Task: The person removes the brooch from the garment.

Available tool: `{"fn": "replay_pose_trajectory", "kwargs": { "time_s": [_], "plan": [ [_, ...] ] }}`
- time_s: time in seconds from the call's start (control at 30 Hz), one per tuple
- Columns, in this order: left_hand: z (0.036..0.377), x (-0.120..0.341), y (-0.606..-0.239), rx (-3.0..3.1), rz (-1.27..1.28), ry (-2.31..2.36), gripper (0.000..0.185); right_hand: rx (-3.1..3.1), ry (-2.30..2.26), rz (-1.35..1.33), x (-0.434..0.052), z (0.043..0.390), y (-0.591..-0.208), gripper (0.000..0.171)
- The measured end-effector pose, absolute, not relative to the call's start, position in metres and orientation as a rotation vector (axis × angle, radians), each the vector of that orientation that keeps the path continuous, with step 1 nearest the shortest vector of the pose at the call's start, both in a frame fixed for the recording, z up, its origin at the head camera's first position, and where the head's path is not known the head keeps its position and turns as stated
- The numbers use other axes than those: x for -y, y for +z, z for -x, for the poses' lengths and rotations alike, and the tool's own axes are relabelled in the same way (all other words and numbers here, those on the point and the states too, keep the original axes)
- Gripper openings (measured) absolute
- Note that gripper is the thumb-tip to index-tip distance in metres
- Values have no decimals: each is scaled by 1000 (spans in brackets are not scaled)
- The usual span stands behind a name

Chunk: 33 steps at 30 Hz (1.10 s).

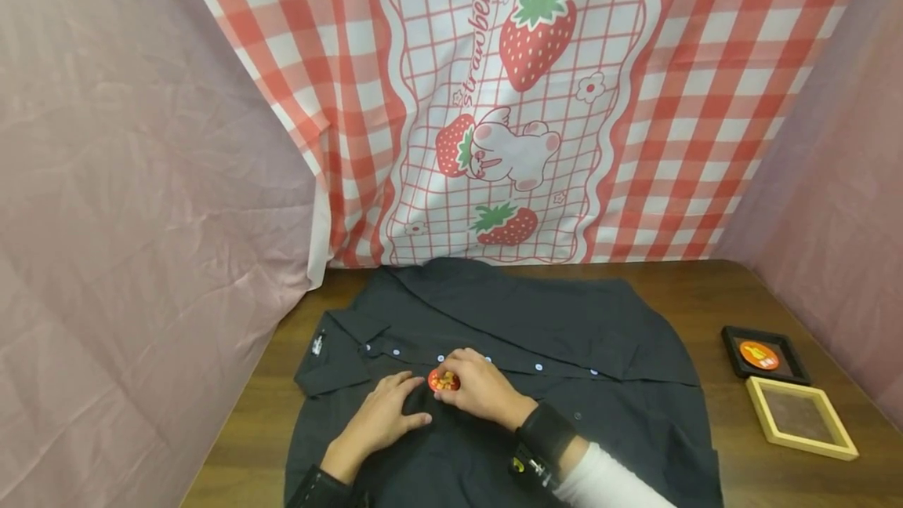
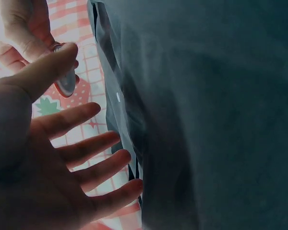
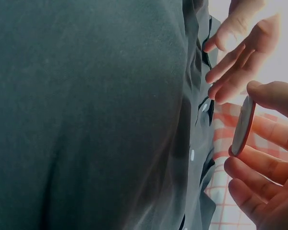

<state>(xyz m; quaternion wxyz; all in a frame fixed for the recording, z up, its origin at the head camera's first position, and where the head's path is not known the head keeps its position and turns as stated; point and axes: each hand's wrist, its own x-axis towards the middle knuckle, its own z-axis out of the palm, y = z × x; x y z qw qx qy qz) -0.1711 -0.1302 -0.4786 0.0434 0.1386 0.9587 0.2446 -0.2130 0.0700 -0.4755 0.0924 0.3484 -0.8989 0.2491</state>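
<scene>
A dark button-up shirt [image 1: 536, 320] lies spread on the table with its collar [image 1: 346, 351] to the left and a row of pale buttons along the placket. Above the shirt, my right hand [image 1: 487, 389] pinches a round red button badge [image 1: 439, 382] by its edge, between thumb and fingers. In the right wrist view the badge [image 3: 243, 127] appears edge-on, its pale back turned towards the shirt. My left hand [image 1: 381, 414] is just left of the badge, fingers spread and holding nothing. From the left wrist, its thumb overlaps the badge [image 2: 66, 85].
On the right of the wooden table [image 1: 684, 288] lie a black square frame [image 1: 734, 347] with an orange round badge [image 1: 759, 355] in it and a light wooden frame [image 1: 765, 414]. A strawberry-print checked cloth [image 1: 635, 124] hangs behind, with pink fabric [image 1: 141, 218] at the sides.
</scene>
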Motion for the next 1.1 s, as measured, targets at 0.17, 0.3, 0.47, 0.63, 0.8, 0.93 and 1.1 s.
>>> {"fn": "replay_pose_trajectory", "kwargs": {
  "time_s": [0.17, 0.3, 0.47, 0.63, 0.8, 0.93, 1.1],
  "plan": [
    [172, 129, -476, -2923, -412, 752, 62, 2670, 752, -1046, -70, 215, -474, 23],
    [173, 129, -476, -2911, -360, 703, 65, 2679, 769, -1044, -71, 215, -474, 23],
    [171, 131, -476, -2860, -305, 654, 68, 2710, 780, -1028, -71, 213, -474, 23],
    [170, 132, -477, -2851, -313, 631, 69, 2697, 812, -1040, -71, 210, -474, 23],
    [170, 133, -477, -2860, -338, 608, 68, 2673, 835, -1035, -76, 208, -476, 23],
    [171, 131, -477, -2868, -357, 587, 68, 2691, 854, -1010, -82, 206, -477, 22],
    [172, 132, -476, -2878, -332, 572, 69, 2721, 875, -993, -86, 205, -476, 24]
  ]
}}
